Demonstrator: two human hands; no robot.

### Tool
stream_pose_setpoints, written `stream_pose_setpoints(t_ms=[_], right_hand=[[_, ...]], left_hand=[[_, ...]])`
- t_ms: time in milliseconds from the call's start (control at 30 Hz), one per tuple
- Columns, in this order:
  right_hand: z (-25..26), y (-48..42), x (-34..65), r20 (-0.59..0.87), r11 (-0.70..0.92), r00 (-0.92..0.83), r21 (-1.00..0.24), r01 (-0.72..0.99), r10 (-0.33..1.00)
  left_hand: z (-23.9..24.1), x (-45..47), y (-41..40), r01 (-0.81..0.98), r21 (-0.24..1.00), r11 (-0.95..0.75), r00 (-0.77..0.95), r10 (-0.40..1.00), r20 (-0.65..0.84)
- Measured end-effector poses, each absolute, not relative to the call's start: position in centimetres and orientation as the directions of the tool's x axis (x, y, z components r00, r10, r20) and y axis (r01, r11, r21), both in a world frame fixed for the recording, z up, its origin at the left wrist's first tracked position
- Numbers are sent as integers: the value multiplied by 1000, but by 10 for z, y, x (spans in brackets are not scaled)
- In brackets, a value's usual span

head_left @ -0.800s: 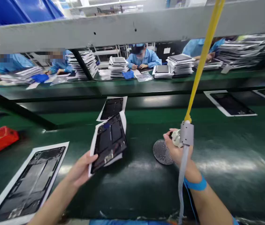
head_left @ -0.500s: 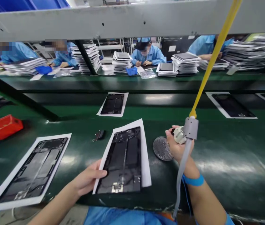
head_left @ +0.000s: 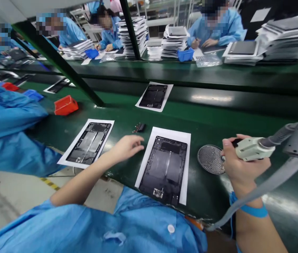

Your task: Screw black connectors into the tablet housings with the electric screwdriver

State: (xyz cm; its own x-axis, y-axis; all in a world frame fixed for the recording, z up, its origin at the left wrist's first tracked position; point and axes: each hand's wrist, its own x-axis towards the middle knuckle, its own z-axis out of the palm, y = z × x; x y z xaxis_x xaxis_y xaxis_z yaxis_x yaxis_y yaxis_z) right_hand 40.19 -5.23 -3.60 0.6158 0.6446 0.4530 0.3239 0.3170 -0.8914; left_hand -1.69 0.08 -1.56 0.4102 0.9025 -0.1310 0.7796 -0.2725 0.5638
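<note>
Surveying the station, we record a dark green conveyor belt [head_left: 217, 123] running across a factory hall, with a second green bench [head_left: 164, 70] beyond it at 12 o'clock, where co-workers in blue coats sit among stacks of trays [head_left: 134, 35]. A dark slanted strut [head_left: 59, 59] crosses the view at 10 o'clock. We count three tablet frames in plain view on the belt, each on its own white sheet. The near frame [head_left: 164, 168] lies directly before us, the second frame [head_left: 89, 142] at its 9 o'clock and the third frame [head_left: 154, 95] at its 12 o'clock. A fourth sheet [head_left: 57, 85] shows only in part behind the strut. We note one small black part [head_left: 139, 127] at 11 o'clock of the near frame, one round mesh disc [head_left: 210, 159] at its 3 o'clock, and one red bin [head_left: 65, 104] at 10 o'clock. Our left hand [head_left: 127, 147] is spread wide and holds nothing. Its fingertips are just beside the near frame's sheet and near the small black part; contact cannot be confirmed. Our right hand [head_left: 240, 165] is wrapped around a pale powered driver [head_left: 251, 147] at the disc's right rim, a grey hose [head_left: 257, 191] trailing from it. One blue strap [head_left: 249, 209] circles that wrist.
</note>
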Motion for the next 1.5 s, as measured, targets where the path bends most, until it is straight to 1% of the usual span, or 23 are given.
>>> stream_pose_setpoints(t_ms=[33, 67, 100, 133, 167, 233, 333, 400, 500, 567, 600, 633, 700, 733, 800, 833, 900, 933, 1000, 1133, 1233, 1367, 1500], right_hand=[[-37, -52, 402, 457, 322, 615, -890, 324, 643], [-37, -52, 402, 461, 329, 612, -887, 324, 642], [-37, -52, 402, 466, 335, 608, -885, 324, 643], [-37, -52, 402, 469, 337, 602, -883, 325, 646], [-37, -52, 402, 470, 335, 597, -883, 330, 651], [-38, -52, 402, 471, 324, 591, -881, 344, 655], [-41, -54, 403, 479, 325, 573, -876, 356, 665], [-42, -55, 403, 485, 327, 541, -871, 366, 686], [-42, -55, 401, 497, 335, 521, -863, 377, 694], [-40, -53, 399, 516, 353, 537, -854, 382, 667], [-39, -52, 399, 526, 362, 541, -849, 386, 656], [-39, -50, 398, 531, 367, 541, -845, 388, 652], [-37, -48, 398, 533, 362, 545, -844, 396, 647], [-36, -48, 398, 527, 352, 549, -848, 397, 649], [-34, -48, 398, 508, 332, 557, -859, 391, 657], [-34, -49, 398, 495, 322, 561, -866, 383, 664], [-34, -49, 398, 474, 306, 559, -877, 370, 680], [-36, -49, 399, 467, 298, 557, -880, 369, 687], [-39, -49, 401, 458, 279, 554, -882, 379, 695], [-46, -50, 405, 462, 264, 536, -875, 406, 707], [-48, -51, 406, 467, 249, 530, -867, 431, 708], [-48, -53, 405, 472, 245, 521, -861, 446, 712], [-44, -54, 401, 478, 290, 496, -865, 410, 725]], left_hand=[[-22, -17, 16, 830, 457, -321, 357, 934, 9], [-29, -17, 30, 873, 350, -339, 318, 941, 116], [-38, -17, 42, 904, 261, -338, 297, 937, 184], [-47, -17, 52, 921, 199, -334, 290, 931, 220], [-56, -16, 58, 929, 163, -333, 290, 926, 240], [-72, -17, 65, 925, 154, -349, 301, 915, 267], [-87, -21, 63, 902, 222, -371, 286, 897, 338], [-91, -28, 59, 879, 279, -386, 279, 892, 357], [-85, -41, 50, 862, 333, -382, 263, 899, 350], [-75, -45, 43, 857, 383, -344, 193, 905, 380], [-68, -44, 40, 837, 446, -316, 138, 912, 386], [-60, -39, 37, 793, 540, -282, 78, 926, 369], [-44, -18, 33, 629, 751, -200, 18, 970, 244], [-36, -1, 31, 540, 826, -163, 50, 986, 161], [-25, 41, 30, 417, 897, -147, 231, 972, 52], [-23, 65, 31, 382, 907, -177, 345, 938, 37], [-27, 110, 35, 320, 910, -263, 527, 847, 60], [-32, 130, 38, 299, 902, -310, 586, 806, 83], [-48, 159, 45, 308, 856, -414, 645, 753, 132], [-80, 175, 51, 446, 683, -578, 622, 749, 228], [-89, 169, 48, 493, 582, -647, 619, 731, 288], [-89, 165, 47, 533, 476, -700, 657, 697, 289], [-90, 165, 49, 544, 441, -714, 676, 684, 273]])
